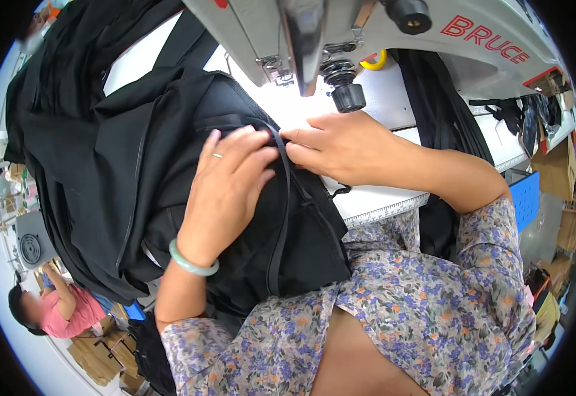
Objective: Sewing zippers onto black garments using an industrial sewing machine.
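Note:
A large black garment [123, 152] is heaped across the left of the white sewing table and hangs over its front edge. My left hand [232, 175], with a ring and a pale green bangle, rests on the cloth with its fingers spread and slightly bent. My right hand [341, 146] pinches the edge of the black fabric beside a narrow dark strip [283, 198] that runs down toward my lap. Just beyond my right hand is the head of a grey sewing machine [367, 39], its needle area partly hidden by a metal guard.
A black knob [349, 96] hangs low, close over my right hand. More black cloth [443, 105] lies under the machine arm. A ruler strip [387, 211] lines the table's front edge. A person in pink [70, 310] works at the far left; a blue crate [524, 201] stands at right.

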